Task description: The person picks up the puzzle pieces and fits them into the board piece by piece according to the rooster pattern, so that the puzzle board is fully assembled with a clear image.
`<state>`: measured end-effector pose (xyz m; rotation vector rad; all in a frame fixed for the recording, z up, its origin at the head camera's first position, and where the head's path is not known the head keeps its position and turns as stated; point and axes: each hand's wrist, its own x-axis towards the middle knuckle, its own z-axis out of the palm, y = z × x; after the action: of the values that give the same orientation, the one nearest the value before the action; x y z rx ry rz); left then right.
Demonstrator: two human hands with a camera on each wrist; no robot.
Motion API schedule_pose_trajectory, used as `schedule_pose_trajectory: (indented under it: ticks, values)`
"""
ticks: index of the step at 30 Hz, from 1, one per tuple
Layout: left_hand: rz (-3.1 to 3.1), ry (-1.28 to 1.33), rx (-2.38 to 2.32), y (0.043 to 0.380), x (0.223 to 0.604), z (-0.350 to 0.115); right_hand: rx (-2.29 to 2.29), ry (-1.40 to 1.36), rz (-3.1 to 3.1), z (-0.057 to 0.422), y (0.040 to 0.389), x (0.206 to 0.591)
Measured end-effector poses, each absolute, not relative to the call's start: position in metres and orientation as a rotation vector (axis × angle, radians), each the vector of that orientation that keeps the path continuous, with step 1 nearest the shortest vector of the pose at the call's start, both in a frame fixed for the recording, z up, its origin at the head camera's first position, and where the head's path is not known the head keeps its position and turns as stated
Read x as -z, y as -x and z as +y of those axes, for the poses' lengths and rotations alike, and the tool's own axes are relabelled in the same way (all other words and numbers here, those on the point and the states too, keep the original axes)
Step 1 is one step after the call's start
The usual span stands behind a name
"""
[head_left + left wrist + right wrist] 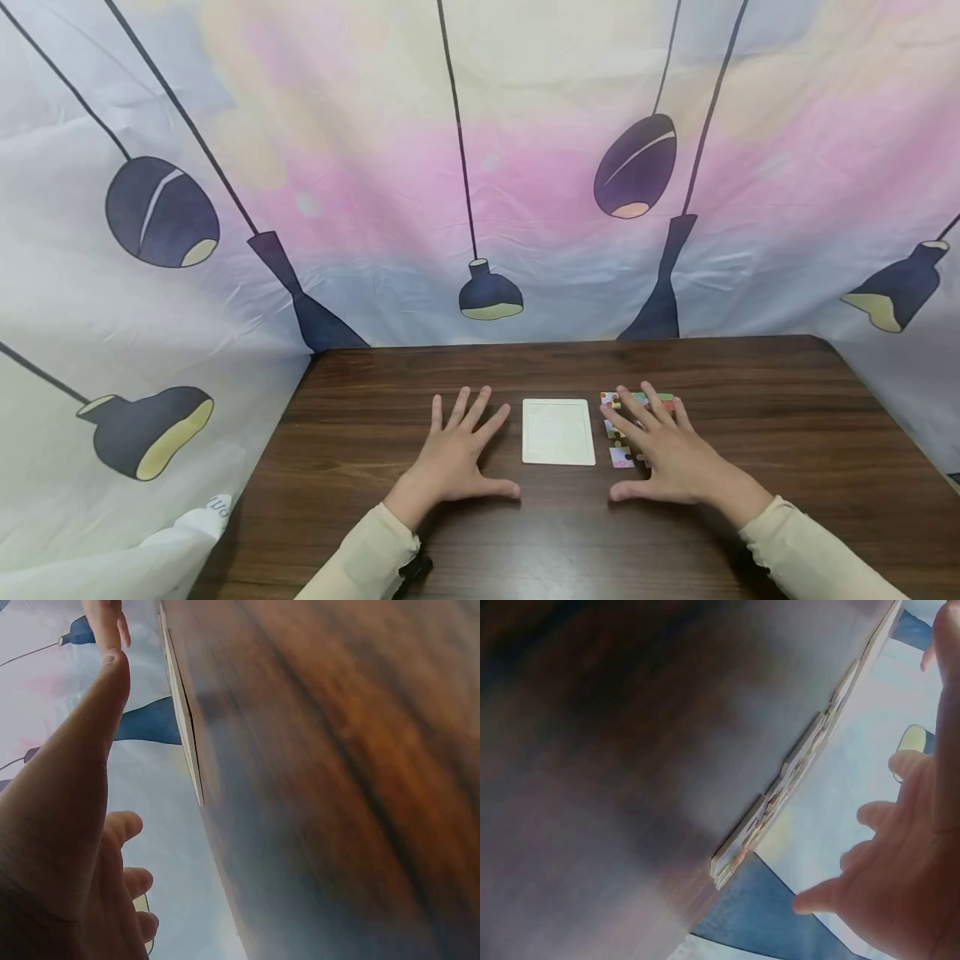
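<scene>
Both hands hover palm down over the table with fingers spread, neither holding anything. The left hand [459,458] is left of a white square puzzle frame [558,432], thumb pointing toward it. In the head view the right hand [671,454] overlaps a group of colourful jigsaw pieces [621,457] and hides part of them. The right wrist view shows the pieces [780,791] lying flat in a low row on the tabletop, with the right hand [892,855] raised above the surface. The left wrist view catches the thin edge of the frame [182,712] beyond the left hand [82,802].
A dark brown wooden table [360,417] carries everything. Behind it and along the sides hangs a pastel cloth [375,167] printed with dark lamps. White cloth [172,542] bunches at the table's left edge. A small black item [415,568] shows beside the left sleeve [367,550].
</scene>
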<state>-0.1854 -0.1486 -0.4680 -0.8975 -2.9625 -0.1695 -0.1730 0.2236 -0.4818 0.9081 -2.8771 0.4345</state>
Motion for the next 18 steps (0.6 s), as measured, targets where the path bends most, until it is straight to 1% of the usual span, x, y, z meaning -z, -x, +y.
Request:
schedule_pose_trajectory:
  ticks: [10,18]
  values:
    - [-2.981,0.888,0.242,0.188,0.468,-0.142,-0.589,-0.896,-2.882,0.218,0.174,0.482]
    - [-2.993,0.863,0.4,0.19,0.468,-0.135,-0.757,-0.836,-2.87,0.21,0.186,0.477]
